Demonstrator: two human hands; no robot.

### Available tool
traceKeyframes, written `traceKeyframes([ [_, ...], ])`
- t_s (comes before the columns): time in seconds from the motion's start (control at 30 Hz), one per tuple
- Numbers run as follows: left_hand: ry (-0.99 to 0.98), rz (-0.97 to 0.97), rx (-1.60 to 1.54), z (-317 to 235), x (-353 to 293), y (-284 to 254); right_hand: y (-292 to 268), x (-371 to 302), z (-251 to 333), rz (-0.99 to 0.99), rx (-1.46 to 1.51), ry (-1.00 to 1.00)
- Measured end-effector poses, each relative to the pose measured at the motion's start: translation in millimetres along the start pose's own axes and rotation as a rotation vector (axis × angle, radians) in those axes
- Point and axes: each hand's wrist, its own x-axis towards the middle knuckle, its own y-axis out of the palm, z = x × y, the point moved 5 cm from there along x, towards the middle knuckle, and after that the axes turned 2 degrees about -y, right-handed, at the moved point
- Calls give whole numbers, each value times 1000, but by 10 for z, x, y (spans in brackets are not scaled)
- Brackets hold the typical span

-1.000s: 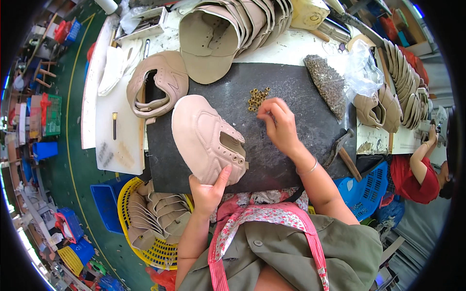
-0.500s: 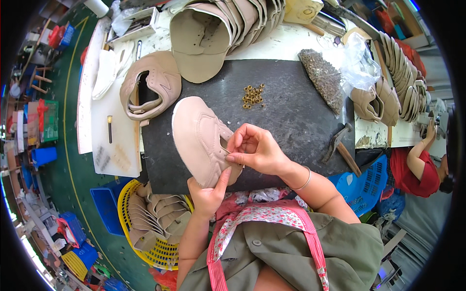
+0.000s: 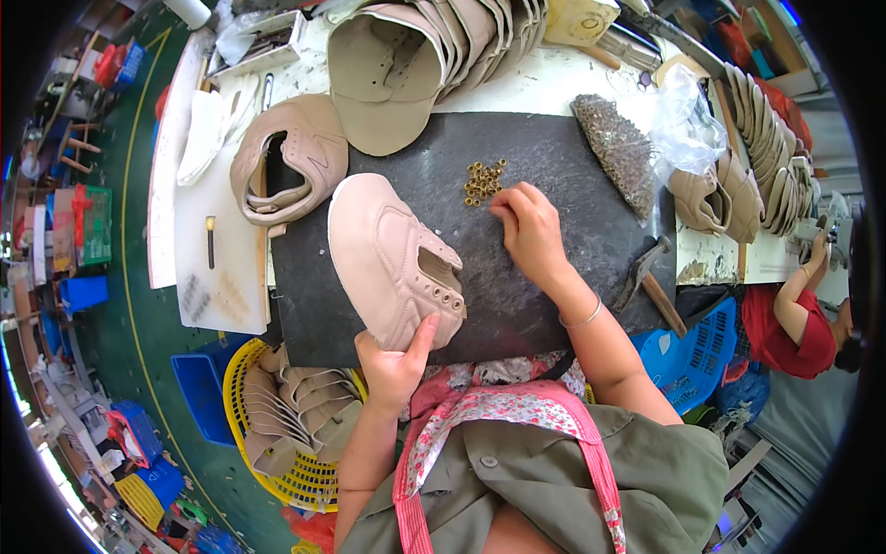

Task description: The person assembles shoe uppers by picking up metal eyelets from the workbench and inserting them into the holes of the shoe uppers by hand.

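While the left hand (image 3: 392, 374) grips the near end of a tan shoe upper (image 3: 369, 254), its thumb lying on top, that upper is over a black mat (image 3: 554, 323), just toward nine o'clock from the middle of the head view. Along the upper's opening runs a row of round eyelets (image 3: 447, 297). From the upper, a heap of brass rings (image 3: 482, 183) lies between one and two o'clock; the right hand (image 3: 535, 235) is right beside it, fingers curled and tips drawn together, though I cannot tell whether they pinch a ring. At two o'clock rests a bag of small bits (image 3: 611, 148), and at three o'clock a hammer (image 3: 661, 300). Another shoe upper (image 3: 318, 138) sits between ten and eleven, near a stack of uppers (image 3: 388, 120) toward twelve on the white counter (image 3: 540, 88). At seven o'clock, below the counter, a yellow basket (image 3: 309, 487) holds more tan pieces (image 3: 318, 397).
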Motion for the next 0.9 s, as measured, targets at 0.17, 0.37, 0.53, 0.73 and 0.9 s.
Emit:
traceKeyframes([
  [0.17, 4, 27, 13, -27, 2, 25, 21, -93, 617, 213, 865, 118],
  [0.37, 26, 27, 19, -14, -5, 17, 113, -131, 765, 357, 963, 164],
  [0.53, 13, 59, 45, 6, -41, 23, 195, -220, 710, 349, 1227, 356],
  [0.73, 4, 16, 33, 32, -28, -3, 8, 127, 238, 130, 232, 156],
  [0.9, -25, 8, -10, 21, -13, 3, 164, 117, 53, 115, -105, -46],
])
